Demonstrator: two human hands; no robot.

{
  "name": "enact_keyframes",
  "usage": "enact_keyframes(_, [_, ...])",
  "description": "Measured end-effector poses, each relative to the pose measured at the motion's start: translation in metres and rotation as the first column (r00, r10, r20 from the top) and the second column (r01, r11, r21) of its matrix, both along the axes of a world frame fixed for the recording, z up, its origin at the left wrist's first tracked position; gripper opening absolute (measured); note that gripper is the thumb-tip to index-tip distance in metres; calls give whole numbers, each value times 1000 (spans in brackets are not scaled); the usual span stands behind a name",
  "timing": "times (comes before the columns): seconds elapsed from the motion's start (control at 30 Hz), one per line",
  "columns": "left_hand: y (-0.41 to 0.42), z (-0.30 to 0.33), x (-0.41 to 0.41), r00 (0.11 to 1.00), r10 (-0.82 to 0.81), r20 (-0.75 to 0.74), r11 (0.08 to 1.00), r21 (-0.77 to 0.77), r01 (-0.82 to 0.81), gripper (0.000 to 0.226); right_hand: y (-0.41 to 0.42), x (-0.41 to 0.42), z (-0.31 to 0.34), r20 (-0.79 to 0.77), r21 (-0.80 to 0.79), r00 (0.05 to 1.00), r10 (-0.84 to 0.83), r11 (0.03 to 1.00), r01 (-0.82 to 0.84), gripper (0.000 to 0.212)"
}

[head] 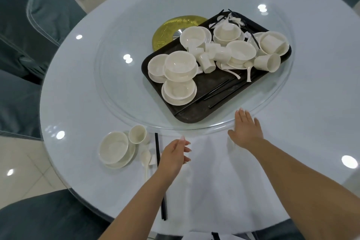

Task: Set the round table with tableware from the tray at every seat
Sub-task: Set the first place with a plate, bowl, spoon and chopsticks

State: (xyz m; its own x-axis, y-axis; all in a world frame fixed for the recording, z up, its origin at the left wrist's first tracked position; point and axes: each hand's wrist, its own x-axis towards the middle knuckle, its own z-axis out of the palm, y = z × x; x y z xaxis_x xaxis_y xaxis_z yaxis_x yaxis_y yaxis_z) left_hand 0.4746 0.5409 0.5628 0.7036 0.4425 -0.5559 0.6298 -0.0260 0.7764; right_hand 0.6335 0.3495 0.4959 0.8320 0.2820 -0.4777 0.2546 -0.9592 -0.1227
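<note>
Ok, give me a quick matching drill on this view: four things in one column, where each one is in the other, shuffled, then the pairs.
Things:
1. tray
2. right hand
3. gold disc
4. spoon

Places:
A. under the glass turntable, at the table's centre
B. between the set bowl and the chopsticks
C. on the glass turntable
D. flat at the turntable's near edge

Pairs: 1-C, 2-D, 3-A, 4-B

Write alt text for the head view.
Both hands, left hand and right hand, hover open over a round table beside one finished place setting. A dark tray piled with white bowls, cups and spoons sits on the glass turntable.
</note>
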Motion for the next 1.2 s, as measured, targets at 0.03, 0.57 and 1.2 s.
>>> enact_keyframes(0.03, [-1,1,-2,1000,-11,5,1000,7,11,40,-1,-1,1,-4,-14,1000,11,1000,-11,75])
enact_keyframes(0.57, [-6,2,-85,987,-107,122,993,-37,112,37,-47,-154,-2,-88,77,963,-256,962,263,66])
enact_keyframes(1.2, [-145,11,-99,935,-339,106,940,68,334,38,-147,-203,54,-75,365,971,-229,899,241,63])
